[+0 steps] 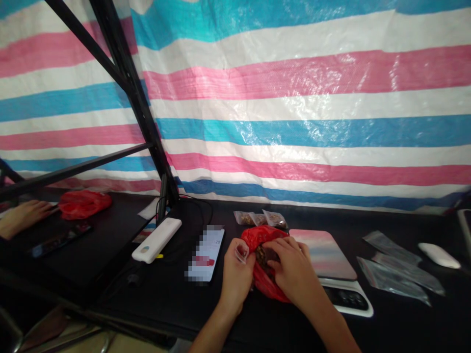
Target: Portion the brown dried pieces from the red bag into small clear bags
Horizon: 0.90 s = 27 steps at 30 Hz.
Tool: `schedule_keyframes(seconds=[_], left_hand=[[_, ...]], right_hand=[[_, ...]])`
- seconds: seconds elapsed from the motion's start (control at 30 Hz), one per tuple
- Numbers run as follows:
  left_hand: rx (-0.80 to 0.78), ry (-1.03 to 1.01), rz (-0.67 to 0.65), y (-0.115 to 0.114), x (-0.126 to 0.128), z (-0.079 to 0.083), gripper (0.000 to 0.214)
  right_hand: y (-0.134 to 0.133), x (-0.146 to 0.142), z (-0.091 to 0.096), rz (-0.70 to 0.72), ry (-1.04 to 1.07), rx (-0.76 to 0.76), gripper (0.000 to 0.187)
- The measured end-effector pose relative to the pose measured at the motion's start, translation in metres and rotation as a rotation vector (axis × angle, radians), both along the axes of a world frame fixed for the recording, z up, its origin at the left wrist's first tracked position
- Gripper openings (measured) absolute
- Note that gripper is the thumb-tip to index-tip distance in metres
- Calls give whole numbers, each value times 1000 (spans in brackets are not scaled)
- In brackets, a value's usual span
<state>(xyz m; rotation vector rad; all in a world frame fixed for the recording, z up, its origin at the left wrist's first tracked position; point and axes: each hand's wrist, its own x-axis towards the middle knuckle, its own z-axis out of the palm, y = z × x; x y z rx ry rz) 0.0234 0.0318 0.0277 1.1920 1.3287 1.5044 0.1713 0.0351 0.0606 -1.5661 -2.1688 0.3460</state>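
Note:
My left hand (235,274) is closed around a small clear zip bag (242,251), its mouth standing up out of the fist. Beside it a red plastic bag (272,289) lies opened on the black table, with brown dried pieces (260,257) inside. The fingers of my right hand (294,264) reach into the red bag, bent around some of those pieces; part of the fingertips is hidden. Just behind are small filled clear bags (259,218). To the right of my right hand is a white kitchen scale (362,299) with a shiny square plate (324,252).
Several flat clear zip bags (399,269) and a white mouse-like object (439,255) lie at the right. On the left are a phone (206,255), a white power bank (157,240) and a black metal frame (147,117). Another person's hand (27,215) rests near a second red bag (84,204).

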Motion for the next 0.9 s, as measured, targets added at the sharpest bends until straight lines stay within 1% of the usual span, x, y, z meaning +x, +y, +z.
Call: schedule_keyframes(seconds=[0.1,0.2,0.3,0.4,0.67,0.8,0.9], left_hand=[[10,29,-10,0,-1,0,14],[22,59,-28,0,-2,0,14],[45,73,-27,0,-3,-1,13],[65,88,3,1,-3,0,11],[87,114,71,2,-7,-3,8],[127,255,174,2,-11,-5,7],[174,349,210,1,-13,-3,5]], right_hand=[[0,-4,1,-15,-1,-23,32],[0,-8,1,-79,-16,-22,24],[0,-10,0,-82,0,-13,24],[1,-12,-2,-58,56,-18,27],[7,-10,-10,-90,200,-9,29],[11,-3,-7,-107,328,-5,30],[10,2,0,-57,458,-4,30]])
